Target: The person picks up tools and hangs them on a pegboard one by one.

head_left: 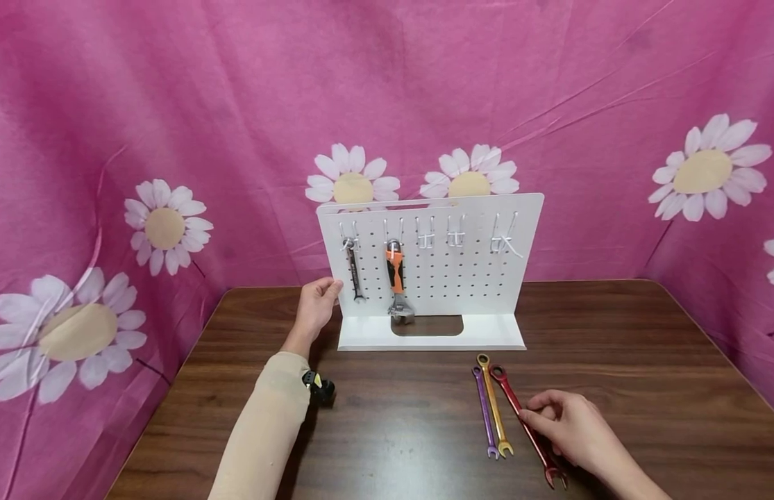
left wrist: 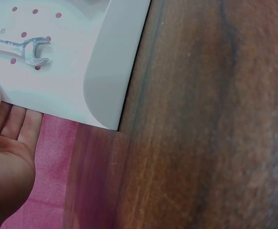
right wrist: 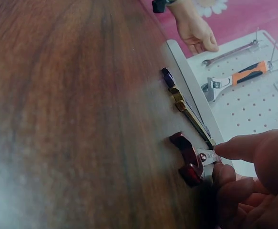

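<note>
My left hand (head_left: 316,305) grips the left edge of a white pegboard stand (head_left: 468,292), thumb in front and fingers behind. A dark metal combination wrench (head_left: 354,272) and an adjustable wrench (head_left: 395,271) with an orange and black handle hang from its hooks. On the table in front of the stand, my right hand (head_left: 570,427) pinches the shaft of a red combination wrench (head_left: 510,396). Its open end (right wrist: 189,157) shows in the right wrist view. Left of it lie a yellow wrench (head_left: 495,403) and a purple wrench (head_left: 484,406), side by side.
More white double hooks (head_left: 426,237) stick out from the pegboard's upper right part. The stand rests on a dark wooden table (head_left: 387,430). A pink curtain (head_left: 387,83) with white daisies surrounds the table's back and sides.
</note>
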The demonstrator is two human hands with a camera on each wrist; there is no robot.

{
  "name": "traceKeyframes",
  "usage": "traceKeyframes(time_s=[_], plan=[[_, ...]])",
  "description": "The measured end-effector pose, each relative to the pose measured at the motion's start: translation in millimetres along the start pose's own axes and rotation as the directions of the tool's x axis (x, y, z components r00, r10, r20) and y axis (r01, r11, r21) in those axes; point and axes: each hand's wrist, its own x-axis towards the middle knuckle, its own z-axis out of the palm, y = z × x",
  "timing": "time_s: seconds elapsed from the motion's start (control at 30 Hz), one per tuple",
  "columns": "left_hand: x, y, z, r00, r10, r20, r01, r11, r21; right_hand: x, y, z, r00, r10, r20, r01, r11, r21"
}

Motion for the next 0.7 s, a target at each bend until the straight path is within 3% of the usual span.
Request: traceKeyframes(time_s=[0.4, 0.7], plan=[[-0.8, -0.8, -1.1, 1.0, -0.006, 0.002, 0.006, 1.0, 0.006, 6.4, -7.1, 7.6, 0.998, -0.044, -0.053, 0.036, 0.987, -0.154], [-1.7, -1.9, -0.8, 0.999, 0.046, -0.001, -0.046, 0.999, -0.023, 8.4, -6.6, 4.9, 0.998, -0.058, -0.038, 0.05, 0.984, -0.169]])
